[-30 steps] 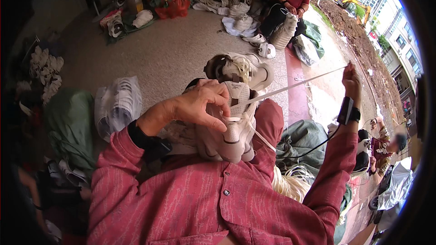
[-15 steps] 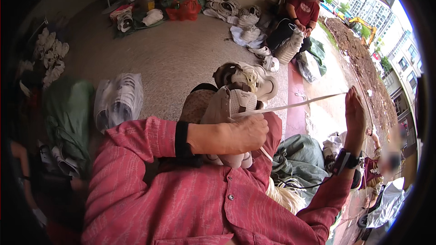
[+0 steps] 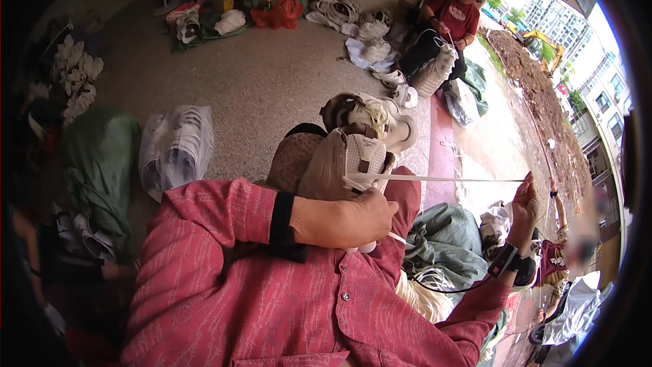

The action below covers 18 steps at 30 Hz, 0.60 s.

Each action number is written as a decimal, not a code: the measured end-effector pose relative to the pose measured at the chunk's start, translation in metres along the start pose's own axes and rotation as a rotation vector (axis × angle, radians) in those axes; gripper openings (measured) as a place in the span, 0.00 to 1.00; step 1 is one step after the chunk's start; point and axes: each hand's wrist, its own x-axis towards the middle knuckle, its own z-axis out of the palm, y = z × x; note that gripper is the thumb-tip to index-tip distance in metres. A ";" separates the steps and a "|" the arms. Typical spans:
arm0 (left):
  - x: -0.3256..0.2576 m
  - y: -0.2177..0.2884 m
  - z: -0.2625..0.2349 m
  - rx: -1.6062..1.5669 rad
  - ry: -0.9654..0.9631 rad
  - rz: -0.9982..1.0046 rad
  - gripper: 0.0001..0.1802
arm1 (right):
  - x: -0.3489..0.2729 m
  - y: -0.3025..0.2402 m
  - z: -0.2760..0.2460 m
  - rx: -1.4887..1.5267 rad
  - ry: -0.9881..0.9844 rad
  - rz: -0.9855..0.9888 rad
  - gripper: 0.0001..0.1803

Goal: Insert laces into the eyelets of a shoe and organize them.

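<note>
since the earlier frame the right hand [image 3: 523, 204] has dropped, so the flat white lace [image 3: 448, 179] that sloped upward now runs almost level; the left hand [image 3: 346, 221] has sunk slightly too. the cream-and-beige shoe upper with a perforated tongue [image 3: 326, 170] rests over the lap near the middle of the view. the right hand, out at three o'clock from it, pinches the lace's far end in its fingertips. the left hand, at six o'clock, is curled closed against the upper; whatever it grips is hidden.

the stretched lace looks taut, so a harder pull could tear at an eyelet or drag the upper toward three o'clock if the left hand is not bracing it. a thin fingertip pinch could slip and let the end whip back. the lace could also twist, or pull one side short. at five o'clock, the thin black cord [image 3: 451, 291] from the right wrist passes the loose bundle of cream laces [image 3: 421, 295] and might snag.
</note>
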 end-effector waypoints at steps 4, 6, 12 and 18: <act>-0.019 -0.013 -0.005 -0.662 0.120 0.006 0.19 | -0.010 0.011 0.005 -0.049 0.110 -0.066 0.16; -0.043 -0.034 -0.037 -1.020 0.379 0.014 0.16 | -0.006 -0.005 -0.036 -0.042 0.033 0.008 0.13; -0.170 -0.088 -0.027 -1.972 1.286 -0.229 0.15 | -0.048 0.056 -0.026 0.207 0.167 0.041 0.05; -0.281 -0.075 0.060 -1.389 0.939 -1.306 0.17 | -0.072 0.167 0.016 -0.289 0.259 0.094 0.11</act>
